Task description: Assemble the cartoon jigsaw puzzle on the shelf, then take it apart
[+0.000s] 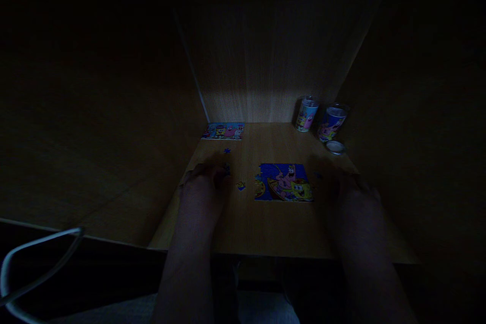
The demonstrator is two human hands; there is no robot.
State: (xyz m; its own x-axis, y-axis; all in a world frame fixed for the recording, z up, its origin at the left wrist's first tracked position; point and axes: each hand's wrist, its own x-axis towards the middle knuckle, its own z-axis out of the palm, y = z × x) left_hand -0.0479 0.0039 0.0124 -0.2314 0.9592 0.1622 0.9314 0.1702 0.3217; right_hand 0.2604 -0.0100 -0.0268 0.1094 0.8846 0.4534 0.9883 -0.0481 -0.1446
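A partly assembled jigsaw puzzle [284,182] with cartoon characters on blue lies flat on the wooden surface between my hands. My left hand [201,187] is left of it, fingers curled, with a small dark blue puzzle piece [227,168] at the thumb and fingertips. Beside that hand lie a yellow-and-blue loose piece [240,186] and, farther back, a blue loose piece [227,151]. On the right, my right hand [355,197] rests bent over the surface, its fingertips lost in shadow. A dark loose piece [318,175] lies between it and the puzzle.
Another puzzle strip [224,131] lies at the back left. Two cartoon-printed cans [307,115] [331,124] stand at the back right, with a round lid [335,148] in front. Wooden panels enclose the back and sides. A white cable [41,238] loops at lower left.
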